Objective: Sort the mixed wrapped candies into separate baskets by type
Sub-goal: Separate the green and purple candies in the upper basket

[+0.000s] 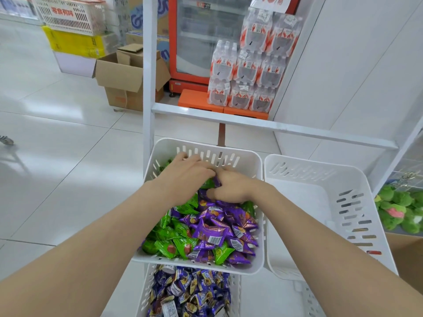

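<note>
At the far end of the mixed basket (240, 160), left hand (185, 177) spread flat on green candies (169, 245), right hand (233, 187) pinching a purple candy (216, 181) (empty basket (297, 197) alongside).

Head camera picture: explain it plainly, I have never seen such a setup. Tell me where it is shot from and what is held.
No machine here: a person wears one wide-angle camera on the head, looking down at their own bare arms. The left hand and right hand reach into a white basket of mixed green candies and purple candies. The right hand's fingers curl round one purple candy; what the left hand holds, if anything, is hidden. To the right stands an empty basket; below, a lower basket holds blue-wrapped candies.
</note>
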Tool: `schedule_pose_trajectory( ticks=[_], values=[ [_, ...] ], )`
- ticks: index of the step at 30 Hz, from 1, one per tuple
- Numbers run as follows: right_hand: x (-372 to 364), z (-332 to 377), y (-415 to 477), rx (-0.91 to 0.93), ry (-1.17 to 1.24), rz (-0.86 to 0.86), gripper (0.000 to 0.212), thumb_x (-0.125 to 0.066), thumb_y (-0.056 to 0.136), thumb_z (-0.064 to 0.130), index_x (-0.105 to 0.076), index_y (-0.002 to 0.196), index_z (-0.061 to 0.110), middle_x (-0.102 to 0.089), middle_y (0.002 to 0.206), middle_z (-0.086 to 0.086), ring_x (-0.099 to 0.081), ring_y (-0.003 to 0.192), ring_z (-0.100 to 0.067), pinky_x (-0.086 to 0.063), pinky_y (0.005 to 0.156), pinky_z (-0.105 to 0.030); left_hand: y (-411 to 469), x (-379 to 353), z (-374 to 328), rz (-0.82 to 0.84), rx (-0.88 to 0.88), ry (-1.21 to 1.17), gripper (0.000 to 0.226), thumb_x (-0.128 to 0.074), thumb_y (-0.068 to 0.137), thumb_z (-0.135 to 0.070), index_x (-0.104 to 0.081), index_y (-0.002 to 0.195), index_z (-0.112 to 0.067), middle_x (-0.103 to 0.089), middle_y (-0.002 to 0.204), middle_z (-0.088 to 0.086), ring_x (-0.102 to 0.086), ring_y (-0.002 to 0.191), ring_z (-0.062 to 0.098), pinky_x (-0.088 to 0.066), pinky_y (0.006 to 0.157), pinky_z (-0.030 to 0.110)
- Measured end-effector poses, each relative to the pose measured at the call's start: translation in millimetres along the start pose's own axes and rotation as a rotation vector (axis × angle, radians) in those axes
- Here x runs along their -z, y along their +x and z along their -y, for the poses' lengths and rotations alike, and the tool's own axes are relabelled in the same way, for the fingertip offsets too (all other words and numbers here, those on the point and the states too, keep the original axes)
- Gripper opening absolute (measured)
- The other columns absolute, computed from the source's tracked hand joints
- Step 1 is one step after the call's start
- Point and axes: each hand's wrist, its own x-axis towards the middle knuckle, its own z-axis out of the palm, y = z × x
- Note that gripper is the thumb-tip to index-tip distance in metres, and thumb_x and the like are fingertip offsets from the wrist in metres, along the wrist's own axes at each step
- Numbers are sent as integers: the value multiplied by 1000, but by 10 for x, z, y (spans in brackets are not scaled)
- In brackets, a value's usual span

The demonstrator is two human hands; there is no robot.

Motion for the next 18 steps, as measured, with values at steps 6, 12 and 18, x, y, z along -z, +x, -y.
schedule_pose_trajectory(
  ticks=[6, 12, 18],
  values=[
    [42, 18, -37, -45, -106, 0, 45, -55, 95, 52, -63, 103, 8, -65, 98, -9, -62, 90, -27, -50, 80, -39, 7, -146, 126, 70, 150, -76, 35, -52, 104, -25, -51, 138, -35, -62, 133, -10, -53, 123, 20, -45, 91, 40],
    [37, -15, -239, 107, -63, -70, 42, -65, 96, 39, -51, 125, 11, -58, 111, -5, -58, 99, -23, -48, 79, -36, 91, -220, 58, 13, 283, -12, 11, -55, 103, -29, -58, 113, -30, -69, 112, -5, -58, 111, 23, -37, 77, 37],
    [6, -18, -499, 255, -20, -268, 33, -73, 89, 36, -60, 115, 23, -65, 109, 3, -61, 97, -17, -54, 87, -40, 176, -116, -14, -54, 385, -86, 26, -66, 94, -45, -71, 108, -25, -71, 107, 2, -64, 106, 27, -47, 86, 38]
  ],
)
